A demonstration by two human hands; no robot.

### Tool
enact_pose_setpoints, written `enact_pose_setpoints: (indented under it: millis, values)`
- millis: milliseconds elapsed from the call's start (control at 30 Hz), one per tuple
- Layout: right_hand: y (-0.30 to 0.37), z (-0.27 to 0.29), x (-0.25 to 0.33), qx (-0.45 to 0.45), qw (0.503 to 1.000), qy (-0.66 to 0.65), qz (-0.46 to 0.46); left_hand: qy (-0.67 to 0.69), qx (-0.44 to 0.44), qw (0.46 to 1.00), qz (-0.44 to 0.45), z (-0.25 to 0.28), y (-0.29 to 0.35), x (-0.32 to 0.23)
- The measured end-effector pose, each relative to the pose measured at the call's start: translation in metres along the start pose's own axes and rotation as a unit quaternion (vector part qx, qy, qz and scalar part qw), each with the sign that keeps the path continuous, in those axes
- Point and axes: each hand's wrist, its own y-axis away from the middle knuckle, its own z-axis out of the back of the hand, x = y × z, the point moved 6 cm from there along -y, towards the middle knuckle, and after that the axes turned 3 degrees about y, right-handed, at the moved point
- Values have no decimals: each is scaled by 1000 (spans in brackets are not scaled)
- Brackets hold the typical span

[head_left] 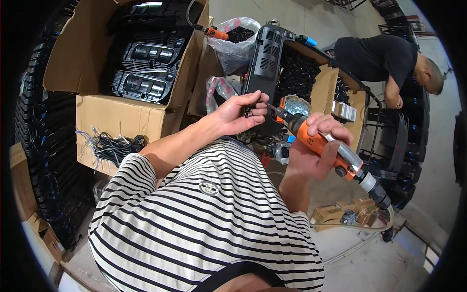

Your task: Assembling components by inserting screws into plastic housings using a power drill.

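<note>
Head, left grip [234, 116]: holding dark pieces [247, 111]; tilt risks spillage.
Right grip [317, 152]: around orange driver [306, 132]; slip risks jabbing.

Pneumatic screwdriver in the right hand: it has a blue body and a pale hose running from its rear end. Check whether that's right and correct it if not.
The body colour is wrong: the head view shows the pneumatic screwdriver in the right hand with an orange body, and a pale hose running from its rear end.
</note>
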Motion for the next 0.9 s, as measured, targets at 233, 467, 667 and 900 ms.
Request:
enact_pose_setpoints:
  millis: [233,467,667,900]
  values:
    - [-1,-5,10,-8,1000,7,8,56,89,993,50,-8,4,2]
    - [-2,-15,18,7,999,22,34,29,67,997,17,-8,1,4]
    - [-1,-17,12,24,998,36,48,-16,-4,1000,-18,-5,5,-4]
    - [-5,-15,-1,27,999,25,23,-81,45,995,-40,-10,4,-12]
